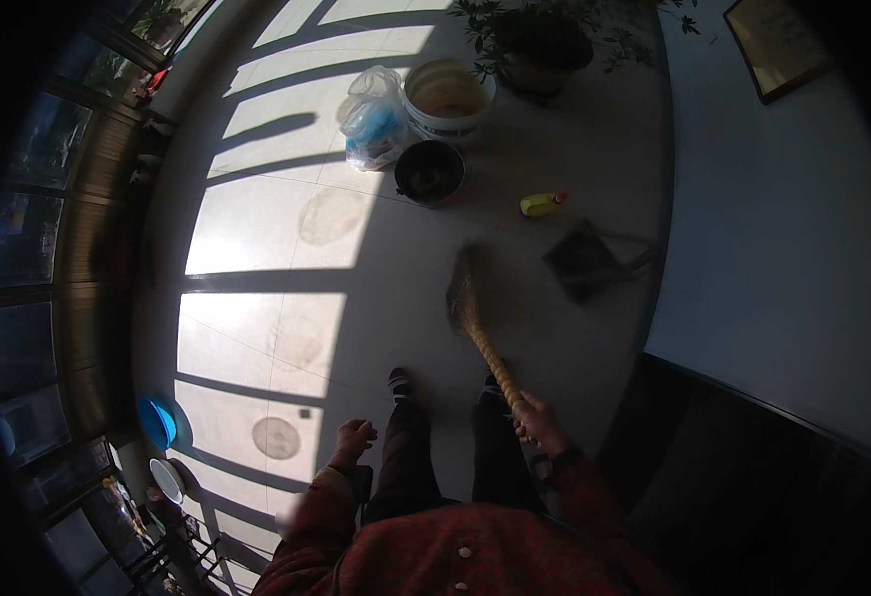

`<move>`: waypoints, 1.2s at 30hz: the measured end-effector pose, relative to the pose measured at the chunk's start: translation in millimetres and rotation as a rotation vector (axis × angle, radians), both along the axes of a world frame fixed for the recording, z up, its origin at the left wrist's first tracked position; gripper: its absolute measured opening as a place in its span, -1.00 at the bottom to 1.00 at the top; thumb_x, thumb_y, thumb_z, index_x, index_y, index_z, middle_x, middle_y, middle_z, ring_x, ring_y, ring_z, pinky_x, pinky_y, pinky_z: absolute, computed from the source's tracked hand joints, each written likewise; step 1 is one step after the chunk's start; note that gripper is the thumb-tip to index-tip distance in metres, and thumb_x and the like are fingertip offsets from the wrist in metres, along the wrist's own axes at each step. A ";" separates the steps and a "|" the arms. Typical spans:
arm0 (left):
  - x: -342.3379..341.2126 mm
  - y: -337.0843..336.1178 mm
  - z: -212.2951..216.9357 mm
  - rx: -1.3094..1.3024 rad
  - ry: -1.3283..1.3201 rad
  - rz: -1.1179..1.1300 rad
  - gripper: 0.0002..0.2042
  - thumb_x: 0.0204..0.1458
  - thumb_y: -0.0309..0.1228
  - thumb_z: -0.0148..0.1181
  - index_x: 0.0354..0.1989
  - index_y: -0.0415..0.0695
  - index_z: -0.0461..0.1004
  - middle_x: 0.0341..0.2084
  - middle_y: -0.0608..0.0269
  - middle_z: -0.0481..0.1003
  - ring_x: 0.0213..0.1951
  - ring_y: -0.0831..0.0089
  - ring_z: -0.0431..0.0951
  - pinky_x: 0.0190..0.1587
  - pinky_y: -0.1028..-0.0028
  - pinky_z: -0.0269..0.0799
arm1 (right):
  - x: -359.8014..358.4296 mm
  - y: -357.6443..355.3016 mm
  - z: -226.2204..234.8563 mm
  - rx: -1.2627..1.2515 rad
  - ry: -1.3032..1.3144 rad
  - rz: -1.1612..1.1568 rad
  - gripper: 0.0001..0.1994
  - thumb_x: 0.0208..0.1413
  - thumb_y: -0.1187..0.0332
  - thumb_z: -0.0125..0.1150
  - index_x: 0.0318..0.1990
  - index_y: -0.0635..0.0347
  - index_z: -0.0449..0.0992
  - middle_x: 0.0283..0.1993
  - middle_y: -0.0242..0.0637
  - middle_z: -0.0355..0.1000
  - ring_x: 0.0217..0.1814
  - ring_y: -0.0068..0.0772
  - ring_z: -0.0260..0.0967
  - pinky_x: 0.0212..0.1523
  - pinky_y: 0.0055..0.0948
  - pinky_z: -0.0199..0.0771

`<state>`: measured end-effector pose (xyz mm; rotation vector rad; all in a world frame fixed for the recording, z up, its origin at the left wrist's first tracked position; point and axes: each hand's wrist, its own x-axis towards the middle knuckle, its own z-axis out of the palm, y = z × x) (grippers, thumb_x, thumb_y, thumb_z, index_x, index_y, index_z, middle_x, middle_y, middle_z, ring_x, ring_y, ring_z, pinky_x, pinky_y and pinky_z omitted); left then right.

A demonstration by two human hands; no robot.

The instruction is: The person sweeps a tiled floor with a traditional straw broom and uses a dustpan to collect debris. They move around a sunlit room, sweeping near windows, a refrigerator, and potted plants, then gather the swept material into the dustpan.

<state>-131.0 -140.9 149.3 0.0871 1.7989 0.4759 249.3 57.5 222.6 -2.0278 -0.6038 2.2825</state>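
My right hand [541, 424] is wrapped round the pale, ridged handle of a broom [489, 350]. The broom slants away from me to the left, and its dark bristle head is blurred over the shaded floor in front of my feet. My left hand [357, 438] hangs beside my left leg with its fingers curled in and nothing visible in them. A dark dustpan [584, 260] lies to the right beyond the broom head. Farther off, a yellow bottle [541, 205] with a red cap rests on its side.
At the far side stand a dark pot [430, 173], a white bucket [447, 94], a clear plastic bag [373, 124] and a potted plant [543, 55]. A blue basin [156, 423] and a white basin [167, 480] stand by the left windows. A white wall [753, 228] bounds the right.
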 end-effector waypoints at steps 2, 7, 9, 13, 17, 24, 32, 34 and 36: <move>7.7 48.6 4.1 0.084 0.037 -0.065 -0.70 0.11 -0.27 0.08 -0.11 -0.25 0.44 -0.40 0.19 0.56 -0.35 0.43 0.58 -0.40 0.43 0.49 | 32.7 -8.8 11.4 0.072 -0.003 0.075 -0.49 0.20 0.28 0.00 0.31 0.05 0.15 -0.55 -0.40 0.28 -0.66 -0.64 0.18 -0.73 -0.55 0.21; 54.7 196.1 13.9 0.199 0.087 -0.256 -0.68 0.09 -0.23 0.10 -0.13 -0.24 0.45 -0.41 0.21 0.55 -0.35 0.46 0.55 -0.37 0.43 0.46 | 93.3 -6.2 -12.3 0.264 -0.086 0.230 -0.54 0.14 0.32 0.06 0.22 0.12 0.29 -0.43 -0.29 0.46 -0.56 -0.49 0.36 -0.53 -0.43 0.41; 86.4 253.5 18.4 0.264 0.090 -0.359 -0.68 0.07 -0.23 0.11 -0.16 -0.26 0.47 -0.43 0.23 0.54 -0.37 0.48 0.54 -0.40 0.44 0.45 | 115.2 -16.3 -18.4 0.556 -0.252 0.543 -0.54 0.11 0.37 0.06 0.20 0.15 0.31 -0.31 -0.21 0.51 -0.42 -0.33 0.45 -0.38 -0.35 0.46; 171.0 350.6 18.0 0.422 0.084 -0.607 -0.64 0.04 -0.23 0.13 -0.14 -0.31 0.48 -0.41 0.15 0.54 -0.34 0.39 0.55 -0.35 0.40 0.46 | 183.7 -51.5 1.9 0.563 -0.307 0.533 -0.54 0.03 0.43 0.05 0.15 0.19 0.35 -0.12 -0.04 0.50 -0.18 -0.05 0.47 -0.15 -0.20 0.47; 265.4 418.8 10.4 0.656 0.137 -0.961 -0.59 0.07 -0.22 0.12 -0.01 -0.28 0.40 -0.36 0.16 0.52 -0.38 0.41 0.54 -0.41 0.40 0.48 | 249.8 -100.8 46.0 0.377 -0.446 0.588 -0.62 0.05 0.26 0.13 -0.02 0.30 0.42 -0.17 -0.02 0.48 -0.19 -0.04 0.46 -0.13 -0.15 0.47; 405.2 503.0 -29.4 0.650 0.098 -1.106 -0.43 0.02 -0.12 0.17 0.02 -0.40 0.36 -0.09 -0.23 0.46 -0.01 0.01 0.47 0.00 0.21 0.38 | 265.6 -144.5 90.8 -0.094 -0.617 0.307 -0.61 -0.01 0.27 0.15 -0.11 0.42 0.39 -0.26 0.03 0.47 -0.25 -0.08 0.46 -0.19 -0.17 0.50; 525.1 596.7 -86.0 0.567 0.020 -0.945 -0.50 -0.05 -0.06 0.19 -0.17 -0.33 0.46 -0.32 -0.17 0.53 -0.19 -0.04 0.54 -0.14 0.20 0.42 | 241.5 -156.3 85.5 -0.211 -0.544 0.082 -0.69 -0.03 0.30 0.18 -0.25 0.43 0.41 -0.34 0.00 0.44 -0.30 -0.09 0.44 -0.29 -0.19 0.49; 536.8 607.0 -90.6 0.614 -0.072 -0.944 -0.50 -0.07 -0.03 0.20 -0.20 -0.29 0.49 -0.37 -0.12 0.55 -0.22 0.07 0.57 -0.18 0.22 0.43 | 240.6 -157.6 87.2 -0.059 -0.521 0.244 -0.70 -0.04 0.31 0.19 -0.28 0.45 0.42 -0.41 -0.02 0.44 -0.32 -0.12 0.44 -0.33 -0.19 0.48; 543.9 616.3 -93.0 0.472 -0.112 -0.926 -0.50 -0.08 -0.01 0.20 -0.24 -0.29 0.51 -0.41 -0.08 0.56 -0.30 0.17 0.59 -0.25 0.26 0.46 | 238.3 -152.1 81.9 -0.066 -0.504 0.143 -0.69 -0.06 0.31 0.21 -0.31 0.46 0.42 -0.47 -0.04 0.43 -0.37 -0.15 0.44 -0.38 -0.21 0.48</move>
